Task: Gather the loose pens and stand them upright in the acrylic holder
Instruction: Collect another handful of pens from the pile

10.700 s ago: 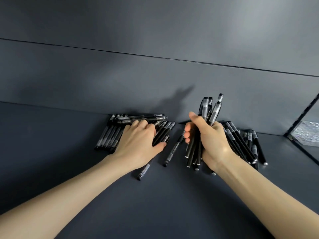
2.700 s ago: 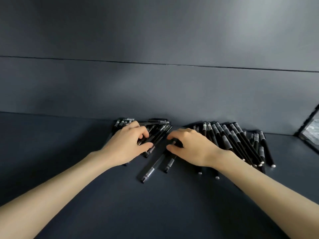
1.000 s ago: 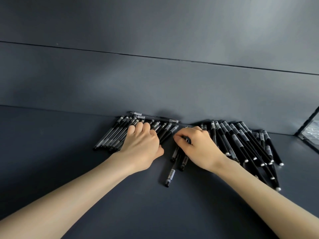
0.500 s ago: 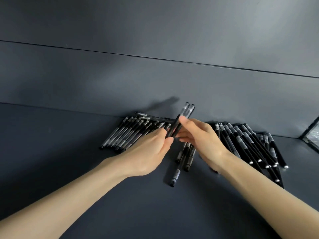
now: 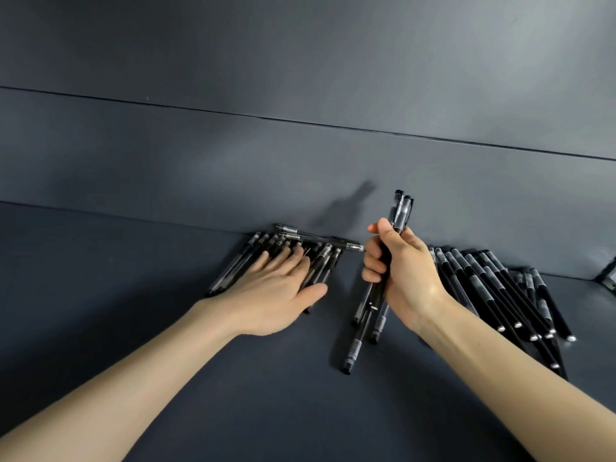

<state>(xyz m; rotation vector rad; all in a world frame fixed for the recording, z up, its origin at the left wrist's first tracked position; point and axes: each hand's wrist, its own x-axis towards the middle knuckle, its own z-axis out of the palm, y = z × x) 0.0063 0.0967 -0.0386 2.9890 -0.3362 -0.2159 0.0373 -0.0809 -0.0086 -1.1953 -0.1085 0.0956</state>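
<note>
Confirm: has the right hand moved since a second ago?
Yes, upward. The right hand has risen from the table, gripping a pen bundle that now tops the table-wall edge.

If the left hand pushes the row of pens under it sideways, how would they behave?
They would probably roll: the row of pens is slim round barrels on a smooth tabletop. Likely stiff and light: the right hand holds similar pens upright, unbent.

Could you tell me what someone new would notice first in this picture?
The right hand, centre, grips a small bundle of black pens upright. The left hand lies flat on a row of pens by the wall; another row fans out at right.
</note>
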